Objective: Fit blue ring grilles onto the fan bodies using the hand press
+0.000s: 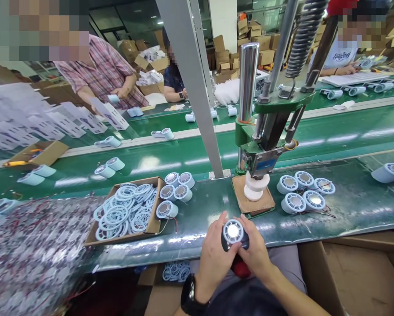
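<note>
Over the near edge of the bench, both hands hold one light-blue round housing [233, 231] with a slotted rim and a silver disc in its middle. My left hand [215, 243] wraps its left side. Around the right side curl the fingers of my right hand [254, 245], and the thumbs meet at the bottom. Just beyond the hands is a hand press [265, 162], its white round pressing pad [256, 184] down over a brown board [269, 201]. Similar housings [295, 201], some with wires, stand right of the press. More housings [167, 210] stand to its left.
A cardboard tray [155, 226] of light-blue rings is on the left, beside a blurred heap of wired parts [41, 245]. A grey post [200, 87] rises behind the bench. Beyond runs a green conveyor [170, 153] with blue parts; people work across it. An open carton [358, 272] sits lower right.
</note>
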Demonstrator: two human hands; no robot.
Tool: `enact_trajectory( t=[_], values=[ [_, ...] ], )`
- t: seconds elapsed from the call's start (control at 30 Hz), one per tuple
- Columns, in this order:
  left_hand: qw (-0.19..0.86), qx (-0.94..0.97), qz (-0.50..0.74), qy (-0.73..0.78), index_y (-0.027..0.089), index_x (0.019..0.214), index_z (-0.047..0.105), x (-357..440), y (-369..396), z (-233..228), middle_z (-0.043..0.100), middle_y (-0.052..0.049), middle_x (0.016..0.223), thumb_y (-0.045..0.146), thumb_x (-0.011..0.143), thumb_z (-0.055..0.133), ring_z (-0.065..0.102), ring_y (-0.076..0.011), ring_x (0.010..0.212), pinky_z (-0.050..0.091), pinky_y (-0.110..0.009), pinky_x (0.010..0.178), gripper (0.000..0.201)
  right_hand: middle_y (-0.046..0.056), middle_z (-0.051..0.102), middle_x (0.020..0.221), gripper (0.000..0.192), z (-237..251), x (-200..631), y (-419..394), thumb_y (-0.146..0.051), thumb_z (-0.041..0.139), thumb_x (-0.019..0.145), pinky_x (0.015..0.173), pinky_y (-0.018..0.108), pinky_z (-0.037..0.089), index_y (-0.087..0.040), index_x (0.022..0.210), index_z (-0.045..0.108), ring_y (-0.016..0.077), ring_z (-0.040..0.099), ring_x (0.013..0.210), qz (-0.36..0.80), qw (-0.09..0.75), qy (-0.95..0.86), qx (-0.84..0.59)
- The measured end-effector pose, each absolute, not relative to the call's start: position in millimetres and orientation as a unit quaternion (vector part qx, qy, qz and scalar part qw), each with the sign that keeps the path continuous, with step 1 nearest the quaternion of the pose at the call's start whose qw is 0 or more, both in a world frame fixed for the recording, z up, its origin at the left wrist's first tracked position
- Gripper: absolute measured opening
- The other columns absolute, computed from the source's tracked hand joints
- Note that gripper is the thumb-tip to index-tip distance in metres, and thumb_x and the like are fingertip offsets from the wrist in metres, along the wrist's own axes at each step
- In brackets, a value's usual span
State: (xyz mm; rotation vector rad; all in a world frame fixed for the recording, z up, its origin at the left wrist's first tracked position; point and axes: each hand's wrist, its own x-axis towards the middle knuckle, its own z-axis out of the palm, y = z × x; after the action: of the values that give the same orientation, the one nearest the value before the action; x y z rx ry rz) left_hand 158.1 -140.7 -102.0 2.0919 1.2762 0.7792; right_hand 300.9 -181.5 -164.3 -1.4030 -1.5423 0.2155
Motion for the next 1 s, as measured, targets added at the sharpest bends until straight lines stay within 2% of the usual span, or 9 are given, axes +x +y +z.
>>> enact_trajectory(
  t=[0.17, 0.27, 0.47, 0.53, 0.67, 0.77, 0.87, 1.0],
  values=[
    [0.276, 0.786, 0.307, 0.460, 0.019, 0.141, 0.049, 160.4, -144.7, -105.0, 0.066, -0.015, 0.131, 0.007, 0.078, 0.067, 0.062, -0.0311, 0.119, 0.051, -0.053, 0.103, 0.067, 0.010, 0.069, 0.128, 0.094, -162.9, 301.4, -180.7, -0.002, 0.051, 0.073, 0.097, 0.038, 0.060, -0.020, 0.160, 0.018, 0.0231, 0.068, 0.117, 0.099, 0.482, -0.650, -0.579],
    [0.276, 0.780, 0.320, 0.463, 0.021, 0.143, 0.047, 162.1, -146.5, -109.4, 0.064, -0.014, 0.133, 0.009, 0.081, 0.066, 0.060, -0.0316, 0.120, 0.050, -0.054, 0.104, 0.067, 0.011, 0.068, 0.130, 0.095, -162.9, 302.3, -180.5, -0.004, 0.051, 0.076, 0.098, 0.039, 0.059, -0.020, 0.161, 0.011, 0.0234, 0.067, 0.118, 0.102, 0.467, -0.661, -0.578],
    [0.339, 0.714, 0.359, 0.496, 0.019, 0.150, 0.031, 166.5, -153.1, -119.8, 0.065, -0.015, 0.125, 0.016, 0.083, 0.065, 0.063, -0.0296, 0.115, 0.050, -0.053, 0.102, 0.075, 0.014, 0.062, 0.138, 0.080, -157.7, 306.4, -183.0, -0.005, 0.049, 0.083, 0.101, 0.046, 0.057, -0.021, 0.158, 0.027, 0.0271, 0.062, 0.123, 0.108, 0.421, -0.696, -0.572],
    [0.343, 0.703, 0.374, 0.499, 0.017, 0.150, 0.028, 167.5, -155.7, -125.2, 0.063, -0.017, 0.129, 0.021, 0.086, 0.063, 0.062, -0.0299, 0.117, 0.048, -0.053, 0.103, 0.072, 0.016, 0.061, 0.139, 0.077, -155.0, 309.1, -183.9, -0.005, 0.048, 0.084, 0.101, 0.049, 0.056, -0.019, 0.157, 0.030, 0.0288, 0.060, 0.124, 0.109, 0.407, -0.707, -0.568],
    [0.332, 0.749, 0.352, 0.453, 0.016, 0.145, 0.039, 167.9, -156.4, -137.3, 0.055, -0.020, 0.142, 0.027, 0.094, 0.053, 0.052, -0.0329, 0.133, 0.041, -0.058, 0.111, 0.054, 0.017, 0.061, 0.139, 0.074, -152.4, 314.9, -182.8, -0.007, 0.047, 0.086, 0.100, 0.050, 0.056, -0.017, 0.158, 0.031, 0.0294, 0.060, 0.123, 0.108, 0.391, -0.725, -0.556],
    [0.347, 0.759, 0.324, 0.446, 0.015, 0.144, 0.043, 168.1, -152.8, -140.4, 0.051, -0.021, 0.149, 0.029, 0.096, 0.049, 0.047, -0.0340, 0.140, 0.039, -0.059, 0.114, 0.051, 0.016, 0.063, 0.136, 0.075, -152.6, 317.3, -180.6, -0.008, 0.048, 0.087, 0.097, 0.049, 0.057, -0.019, 0.158, 0.029, 0.0285, 0.062, 0.120, 0.105, 0.393, -0.731, -0.548],
    [0.379, 0.727, 0.328, 0.469, 0.012, 0.139, 0.049, 167.4, -150.5, -131.0, 0.059, -0.021, 0.142, 0.028, 0.090, 0.055, 0.057, -0.0343, 0.132, 0.045, -0.055, 0.110, 0.051, 0.014, 0.065, 0.133, 0.079, -149.8, 318.2, -180.8, -0.006, 0.047, 0.087, 0.095, 0.046, 0.058, -0.022, 0.160, 0.022, 0.0262, 0.065, 0.116, 0.098, 0.411, -0.728, -0.540],
    [0.403, 0.703, 0.370, 0.455, 0.018, 0.131, 0.056, 161.5, -159.4, -102.7, 0.068, -0.015, 0.132, 0.025, 0.079, 0.070, 0.066, -0.0309, 0.121, 0.052, -0.047, 0.105, 0.055, 0.012, 0.064, 0.135, 0.084, -130.1, 318.6, -188.7, -0.007, 0.047, 0.087, 0.098, 0.040, 0.058, -0.023, 0.162, 0.010, 0.0235, 0.062, 0.123, 0.087, 0.454, -0.723, -0.513]
  ],
)
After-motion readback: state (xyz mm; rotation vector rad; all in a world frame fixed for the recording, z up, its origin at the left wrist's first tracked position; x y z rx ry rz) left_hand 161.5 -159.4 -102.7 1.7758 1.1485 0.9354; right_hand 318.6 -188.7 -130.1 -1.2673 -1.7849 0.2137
